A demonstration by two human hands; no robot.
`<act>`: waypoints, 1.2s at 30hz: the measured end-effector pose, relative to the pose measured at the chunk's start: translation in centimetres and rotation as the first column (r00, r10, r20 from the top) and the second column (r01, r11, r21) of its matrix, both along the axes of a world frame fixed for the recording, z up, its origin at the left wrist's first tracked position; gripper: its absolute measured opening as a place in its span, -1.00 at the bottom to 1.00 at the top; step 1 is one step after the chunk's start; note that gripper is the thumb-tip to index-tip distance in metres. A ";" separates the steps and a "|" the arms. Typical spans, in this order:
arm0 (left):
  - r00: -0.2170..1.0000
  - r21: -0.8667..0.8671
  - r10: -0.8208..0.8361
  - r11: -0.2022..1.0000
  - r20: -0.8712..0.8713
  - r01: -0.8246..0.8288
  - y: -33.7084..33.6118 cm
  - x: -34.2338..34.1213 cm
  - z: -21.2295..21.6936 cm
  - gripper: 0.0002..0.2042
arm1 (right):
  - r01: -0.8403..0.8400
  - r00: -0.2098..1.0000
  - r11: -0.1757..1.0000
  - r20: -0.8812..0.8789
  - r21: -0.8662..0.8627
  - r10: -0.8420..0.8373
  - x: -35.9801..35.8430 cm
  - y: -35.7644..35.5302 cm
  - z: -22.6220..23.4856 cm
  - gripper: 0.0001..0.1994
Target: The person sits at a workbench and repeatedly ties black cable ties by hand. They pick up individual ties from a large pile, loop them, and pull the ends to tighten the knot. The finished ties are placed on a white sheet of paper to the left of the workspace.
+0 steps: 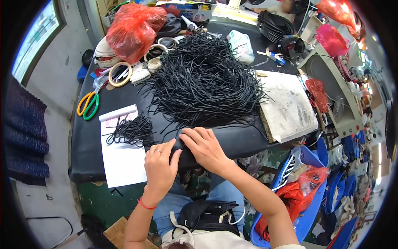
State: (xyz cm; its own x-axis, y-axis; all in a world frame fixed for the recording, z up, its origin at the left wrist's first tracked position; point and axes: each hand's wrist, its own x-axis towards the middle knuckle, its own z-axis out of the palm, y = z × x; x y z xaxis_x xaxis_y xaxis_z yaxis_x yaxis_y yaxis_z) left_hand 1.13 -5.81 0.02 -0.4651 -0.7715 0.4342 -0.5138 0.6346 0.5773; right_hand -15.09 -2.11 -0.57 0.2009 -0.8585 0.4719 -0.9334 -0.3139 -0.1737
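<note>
A large tangled heap of thin black cords (203, 79) covers the middle of the black-topped table (244, 139). In front of it, at the table's near edge, my two hands are close together. My left hand (161, 166), with a ring and a red wrist string, has its fingers bent and its thumb near the forefinger. My right hand (205, 149) is bent over with its fingertips low at the tabletop. Whatever lies between the fingers is lost against the black surface. Left of my hands, a smaller bunch of black cords (133, 130) rests on a white paper sheet (123, 166).
Scissors with orange and green handles (89, 103), a tape roll (120, 74) and a red plastic bag (134, 31) are at the left. A stained white board (288, 106) lies right of the heap. Below right stands a blue tub (309, 216) holding red bags.
</note>
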 end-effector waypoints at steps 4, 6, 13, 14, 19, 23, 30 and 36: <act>1.000 0.019 -0.015 1.000 0.024 0.014 -0.1 -0.6 0.1 -0.75 | -0.050 0.995 0.999 -0.084 0.014 0.051 -0.7 -0.1 -0.1 -0.88; 1.000 0.017 -0.003 1.000 0.018 0.003 -0.1 -0.7 0.2 -0.76 | -0.052 0.992 0.998 -0.109 0.035 0.056 -0.9 -0.2 -0.3 -0.88; 0.997 0.190 -0.066 0.980 0.030 0.059 0.0 1.1 1.2 -0.86 | -0.131 0.991 0.991 0.042 0.001 0.130 1.2 0.8 0.6 -0.84; 0.997 0.216 -0.073 0.974 0.032 0.065 0.2 1.5 1.8 -0.89 | -0.133 0.990 0.991 0.046 0.032 0.131 1.3 1.1 0.2 -0.84; 0.996 0.233 -0.089 0.969 0.009 0.084 0.9 3.8 2.2 -0.90 | -0.165 0.954 0.983 0.265 0.083 0.137 1.9 2.2 1.8 -0.78; 0.996 0.378 -0.073 0.922 -0.048 0.085 1.0 4.6 3.9 -0.90 | -0.115 0.929 0.992 0.358 0.045 0.091 0.5 2.3 3.6 -0.81; 0.797 0.806 0.182 0.293 -0.575 0.515 2.4 2.3 3.9 -0.81 | 0.231 0.831 0.969 0.536 -0.092 -0.147 0.5 2.8 6.4 -0.85; 0.616 0.725 0.421 0.169 -0.666 0.668 2.9 0.7 2.4 -0.77 | 0.140 0.790 0.987 0.592 0.084 -0.163 2.9 4.4 5.5 -0.78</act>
State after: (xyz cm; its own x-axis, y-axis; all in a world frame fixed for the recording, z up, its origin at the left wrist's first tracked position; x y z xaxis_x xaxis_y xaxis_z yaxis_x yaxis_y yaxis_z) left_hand 1.86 -2.89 2.43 -0.6208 -0.7129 -0.3262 0.3482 -0.6236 0.6999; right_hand -12.15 2.25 4.92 -0.2437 -0.8715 0.4255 -0.6774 -0.1610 -0.7178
